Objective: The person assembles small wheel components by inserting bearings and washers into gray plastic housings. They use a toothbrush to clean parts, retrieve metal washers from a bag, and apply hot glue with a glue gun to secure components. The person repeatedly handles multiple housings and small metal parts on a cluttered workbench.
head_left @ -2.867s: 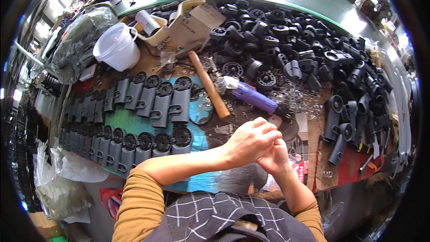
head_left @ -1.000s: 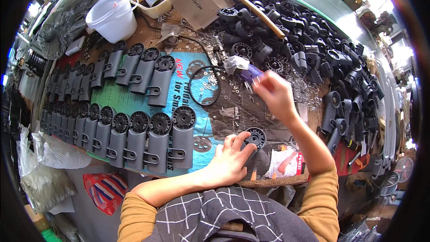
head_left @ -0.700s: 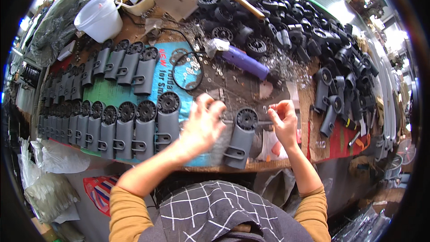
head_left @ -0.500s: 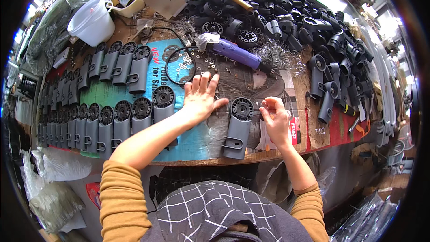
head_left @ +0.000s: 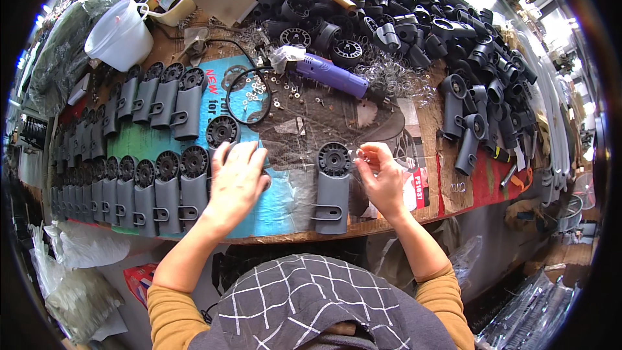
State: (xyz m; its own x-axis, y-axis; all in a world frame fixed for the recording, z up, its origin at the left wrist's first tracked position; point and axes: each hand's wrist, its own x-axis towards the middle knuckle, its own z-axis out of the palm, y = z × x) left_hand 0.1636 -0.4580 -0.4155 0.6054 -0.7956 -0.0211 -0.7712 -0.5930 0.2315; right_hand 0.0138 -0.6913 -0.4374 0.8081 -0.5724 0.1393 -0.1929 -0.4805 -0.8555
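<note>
My left hand (head_left: 238, 178) is closed over the body of a dark grey plastic part with a round slotted head (head_left: 222, 131), at the right end of the lower row. Its fingers hide most of that body. In front of me another dark grey plastic part (head_left: 332, 198) lies alone, round head away from me and slotted tab near the table's edge. Just right of its head, my right hand (head_left: 383, 181) pinches a small, shiny wire spring (head_left: 362, 153) between thumb and fingers; its shape is partly hidden.
Two rows of similar grey parts (head_left: 146, 194) stretch left. Beyond my hands lie a purple power tool (head_left: 334, 76), loose wire springs (head_left: 405, 81) and small washers (head_left: 253, 94). A heap of black parts (head_left: 414, 32) fills the far right; a white bucket (head_left: 122, 35) stands far left.
My left hand has moved left and nearer, from the bare cardboard onto the end part of the lower row, which has shifted slightly away. My right hand keeps its pinch beside the lone part.
</note>
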